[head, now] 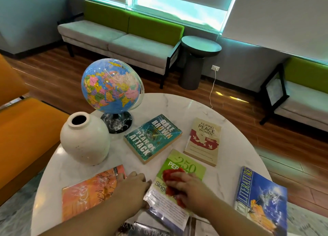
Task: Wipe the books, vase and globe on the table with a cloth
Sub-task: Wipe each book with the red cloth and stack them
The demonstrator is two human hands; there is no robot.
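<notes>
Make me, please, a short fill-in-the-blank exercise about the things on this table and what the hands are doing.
The right hand presses a ____ cloth onto the green book.
The globe stands on a ____ base.
The orange book lies in front of the ____.
The blue book bears the word ____.
Missing words: red; black; vase; Literature.

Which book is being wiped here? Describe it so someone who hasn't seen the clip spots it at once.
On the white marble table, look at the near edge, between the orange book and the blue Literature book. The one being wiped is the green book with "250" on its cover; it alone has the right hand holding a red cloth on it.
</notes>
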